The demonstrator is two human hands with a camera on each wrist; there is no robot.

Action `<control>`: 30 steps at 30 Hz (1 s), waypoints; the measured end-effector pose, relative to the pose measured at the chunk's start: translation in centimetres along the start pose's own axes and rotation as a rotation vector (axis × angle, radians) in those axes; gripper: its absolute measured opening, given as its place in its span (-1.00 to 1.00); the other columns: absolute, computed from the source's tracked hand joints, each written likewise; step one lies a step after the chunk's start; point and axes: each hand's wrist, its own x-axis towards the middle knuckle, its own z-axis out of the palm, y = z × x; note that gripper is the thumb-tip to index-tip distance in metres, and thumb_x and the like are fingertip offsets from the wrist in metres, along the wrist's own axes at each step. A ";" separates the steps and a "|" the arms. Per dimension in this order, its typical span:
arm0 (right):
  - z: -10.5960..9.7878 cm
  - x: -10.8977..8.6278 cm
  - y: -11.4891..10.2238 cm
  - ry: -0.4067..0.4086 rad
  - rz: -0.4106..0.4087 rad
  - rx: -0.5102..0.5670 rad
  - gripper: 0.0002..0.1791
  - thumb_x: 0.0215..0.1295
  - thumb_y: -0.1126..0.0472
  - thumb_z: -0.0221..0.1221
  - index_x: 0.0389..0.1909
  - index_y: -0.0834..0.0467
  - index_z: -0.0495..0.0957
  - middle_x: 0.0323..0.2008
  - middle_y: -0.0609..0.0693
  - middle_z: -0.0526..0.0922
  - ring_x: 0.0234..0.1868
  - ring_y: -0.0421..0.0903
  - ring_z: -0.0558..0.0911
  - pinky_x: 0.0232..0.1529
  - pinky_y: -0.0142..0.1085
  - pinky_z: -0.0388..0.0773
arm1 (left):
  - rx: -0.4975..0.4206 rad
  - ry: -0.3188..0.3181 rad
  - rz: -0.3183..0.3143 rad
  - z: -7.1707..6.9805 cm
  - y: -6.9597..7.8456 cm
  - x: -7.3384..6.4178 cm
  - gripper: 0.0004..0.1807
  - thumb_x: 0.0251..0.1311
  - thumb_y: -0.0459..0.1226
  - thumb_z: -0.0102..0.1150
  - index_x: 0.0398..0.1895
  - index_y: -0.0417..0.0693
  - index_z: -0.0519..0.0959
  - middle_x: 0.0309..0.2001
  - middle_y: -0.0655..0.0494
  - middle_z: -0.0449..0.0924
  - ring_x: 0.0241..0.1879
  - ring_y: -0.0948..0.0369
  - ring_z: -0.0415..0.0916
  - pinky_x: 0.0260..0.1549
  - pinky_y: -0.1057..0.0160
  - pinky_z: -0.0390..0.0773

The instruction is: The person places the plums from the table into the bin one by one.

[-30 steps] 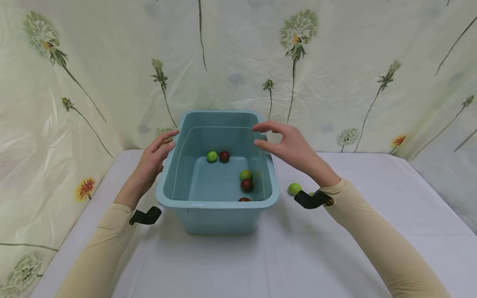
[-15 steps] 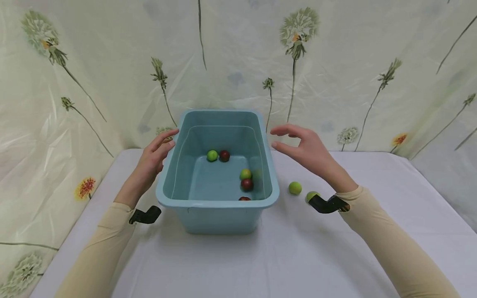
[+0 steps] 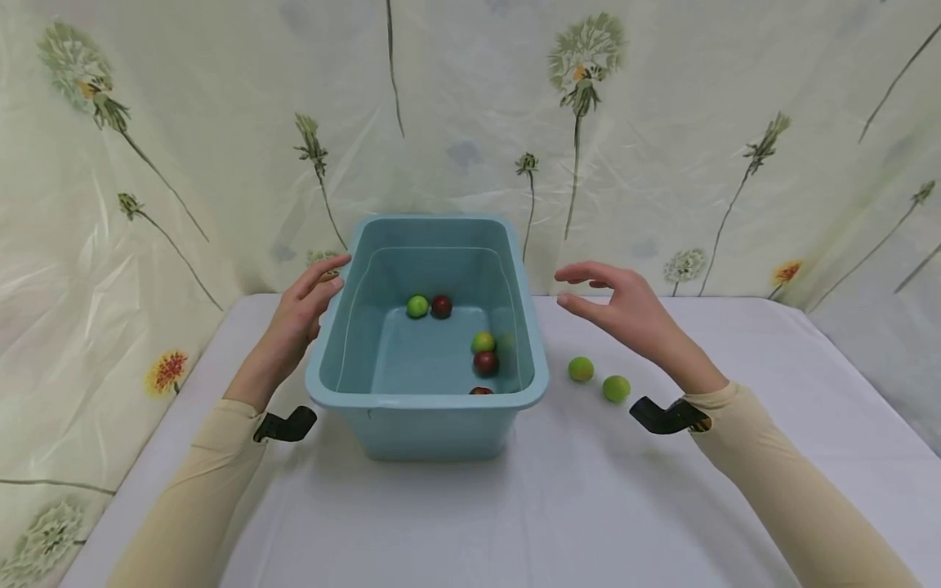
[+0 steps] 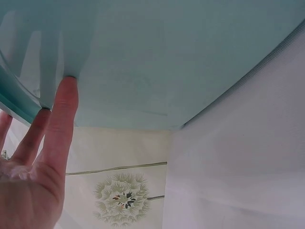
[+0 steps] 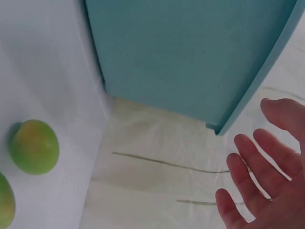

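Note:
A light blue plastic tub (image 3: pixel 434 403) stands on the table. In it lie a green fruit (image 3: pixel 417 306) beside a dark red one (image 3: pixel 441 307), and nearer the front right a yellow-green fruit (image 3: pixel 483 342), a dark red fruit (image 3: pixel 486 363) and part of another red one (image 3: pixel 481 391). The left hand (image 3: pixel 296 314) is at the tub's left side, fingers loosely bent, fingertips by the outer wall. The right hand (image 3: pixel 625 306) hovers apart from the tub's right side, fingers loosely bent around nothing. Two green fruits, one farther (image 3: pixel 581 369) and one nearer (image 3: pixel 616 389), lie below it on the table.
A white cloth (image 3: pixel 456 523) covers the table. Behind and to the left hangs a pale sheet (image 3: pixel 456 106) with printed dandelions. A small black camera mount sits on each wrist, the left mount (image 3: pixel 287 425) and the right mount (image 3: pixel 665 415).
The right hand has drawn away from above the tub's right rim, moving right and slightly down, and both green fruits on the table have come fully into view. The left hand stays put.

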 end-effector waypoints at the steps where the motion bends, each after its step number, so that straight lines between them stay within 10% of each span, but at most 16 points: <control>1: -0.1 -0.1 0.1 -0.002 0.004 -0.006 -0.57 0.31 0.00 0.29 0.14 0.06 0.57 0.05 -0.03 0.62 0.12 -0.03 0.52 0.19 0.10 0.34 | -0.001 0.000 0.001 0.0 0.0 0.0 -0.45 0.45 0.04 -0.02 0.45 0.21 0.30 0.26 -0.05 0.35 0.19 0.04 0.41 -0.15 0.22 0.60; 30: -1.0 -4.3 3.6 -0.076 0.124 -0.075 -0.53 0.32 -0.05 0.27 0.19 0.03 0.53 0.08 -0.04 0.61 0.16 0.05 0.49 0.16 0.08 0.36 | -0.009 -0.014 0.007 -0.1 0.0 -0.2 -0.45 0.45 0.04 -0.03 0.45 0.20 0.28 0.26 -0.04 0.35 0.19 0.02 0.41 -0.14 0.24 0.59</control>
